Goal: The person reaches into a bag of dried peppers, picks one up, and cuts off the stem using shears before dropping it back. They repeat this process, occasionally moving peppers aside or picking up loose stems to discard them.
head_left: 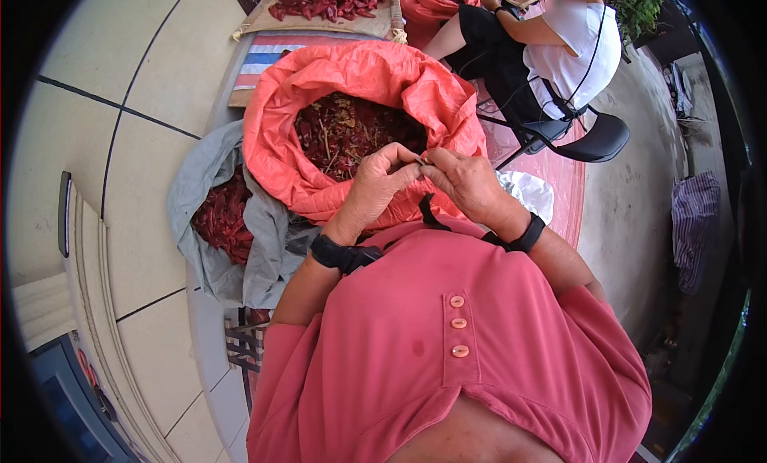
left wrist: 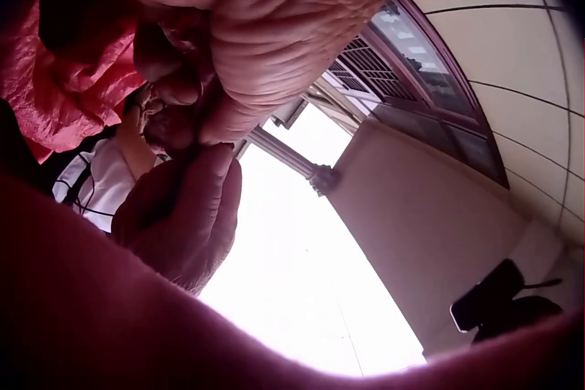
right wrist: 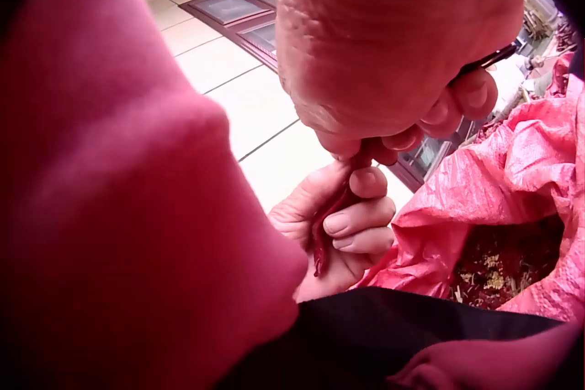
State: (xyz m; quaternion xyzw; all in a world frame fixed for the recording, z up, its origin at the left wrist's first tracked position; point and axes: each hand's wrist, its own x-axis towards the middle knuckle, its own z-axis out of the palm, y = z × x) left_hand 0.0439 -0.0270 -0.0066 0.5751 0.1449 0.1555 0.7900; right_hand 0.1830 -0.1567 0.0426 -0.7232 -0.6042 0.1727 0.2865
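Your left hand [head_left: 373, 188] and right hand [head_left: 471, 186] pinching red chili pepper [right wrist: 319, 242] between fingers, hovering by near rim of red sack [head_left: 276, 103].

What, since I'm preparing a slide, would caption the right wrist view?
Left hand and right hand hold a red chili near an open pink sack.

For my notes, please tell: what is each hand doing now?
Left hand: closed, holding a red pepper.
Right hand: closed, pinching the same pepper's upper end.
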